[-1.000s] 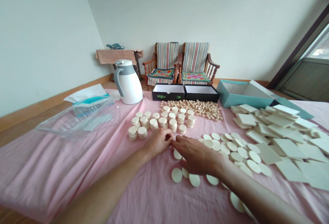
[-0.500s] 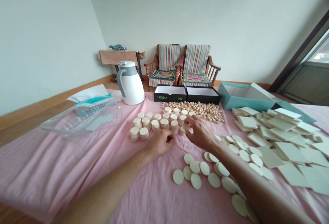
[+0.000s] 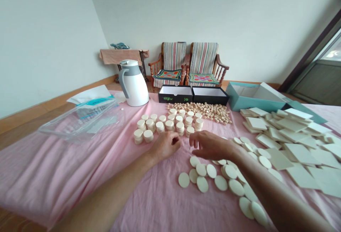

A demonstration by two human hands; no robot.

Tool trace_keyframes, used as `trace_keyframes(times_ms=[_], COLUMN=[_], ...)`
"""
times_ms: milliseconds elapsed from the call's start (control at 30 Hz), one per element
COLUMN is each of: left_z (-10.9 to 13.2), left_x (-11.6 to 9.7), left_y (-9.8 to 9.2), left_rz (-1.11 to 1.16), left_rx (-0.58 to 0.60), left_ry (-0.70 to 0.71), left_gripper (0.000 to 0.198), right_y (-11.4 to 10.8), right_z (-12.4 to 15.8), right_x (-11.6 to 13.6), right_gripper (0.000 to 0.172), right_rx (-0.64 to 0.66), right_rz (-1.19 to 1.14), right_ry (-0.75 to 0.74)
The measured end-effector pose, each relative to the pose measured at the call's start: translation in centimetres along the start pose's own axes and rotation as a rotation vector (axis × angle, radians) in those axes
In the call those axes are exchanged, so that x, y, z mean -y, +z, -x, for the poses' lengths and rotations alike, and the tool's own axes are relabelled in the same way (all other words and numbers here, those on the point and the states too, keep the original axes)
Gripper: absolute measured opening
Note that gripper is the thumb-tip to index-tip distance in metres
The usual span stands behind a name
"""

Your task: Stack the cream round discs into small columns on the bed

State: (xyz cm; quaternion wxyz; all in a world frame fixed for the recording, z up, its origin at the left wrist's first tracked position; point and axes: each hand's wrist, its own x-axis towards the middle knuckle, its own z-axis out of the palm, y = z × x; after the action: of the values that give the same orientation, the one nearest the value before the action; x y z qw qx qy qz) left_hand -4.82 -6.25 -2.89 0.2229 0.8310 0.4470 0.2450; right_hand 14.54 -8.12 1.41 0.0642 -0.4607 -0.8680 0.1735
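Observation:
My left hand [image 3: 166, 145] rests on the pink cloth [image 3: 53, 168] with its fingers curled into a loose fist; what it holds, if anything, is hidden. Just beyond it stand several short stacks of cream round discs [image 3: 165, 125]. My right hand [image 3: 210, 145] hovers beside the left one, fingers loosely bent and apart, nothing visible in them. It is right behind the nearest stack [image 3: 190, 131] and above loose flat discs [image 3: 213, 175] spread over the cloth.
A pile of small wooden pegs [image 3: 210, 111] lies behind the stacks, then two open black boxes [image 3: 193, 95] and a teal box [image 3: 250, 97]. Cream square tiles [image 3: 287, 136] cover the right side. A white jug [image 3: 133, 83] and a clear plastic bag [image 3: 82, 118] sit left.
My right hand went from the loose discs forward to the stacks, then drew back to beside the left hand. The left hand stayed curled in place.

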Motion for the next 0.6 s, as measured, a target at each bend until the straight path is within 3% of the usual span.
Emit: trace_keyframes(times_ms=[67, 167, 267, 433, 600], left_z=[0.0, -0.1, -0.1, -0.1, -0.1], left_x=[0.0, 0.1, 0.2, 0.4, 0.3], left_y=[0.0, 0.0, 0.0, 0.1, 0.1], left_rz=[0.002, 0.006, 0.013, 0.027, 0.018], left_rx=[0.01, 0.019, 0.025, 0.022, 0.012], left_ry=[-0.018, -0.028, -0.013, -0.008, -0.001], left_gripper=[0.017, 0.018, 0.018, 0.019, 0.019], right_y=[0.0, 0.7, 1.6, 2.0, 1.3], right_z=[0.7, 1.2, 0.9, 0.3, 0.6], right_x=[1.0, 2.4, 3.0, 2.1, 1.1], right_gripper=[0.019, 0.022, 0.022, 0.022, 0.032], right_rx=[0.127, 0.178, 0.147, -0.019, 0.06], right_rz=[0.049, 0.158, 0.201, 0.146, 0.057], right_ry=[-0.031, -0.02, 0.009, 0.091, -0.036])
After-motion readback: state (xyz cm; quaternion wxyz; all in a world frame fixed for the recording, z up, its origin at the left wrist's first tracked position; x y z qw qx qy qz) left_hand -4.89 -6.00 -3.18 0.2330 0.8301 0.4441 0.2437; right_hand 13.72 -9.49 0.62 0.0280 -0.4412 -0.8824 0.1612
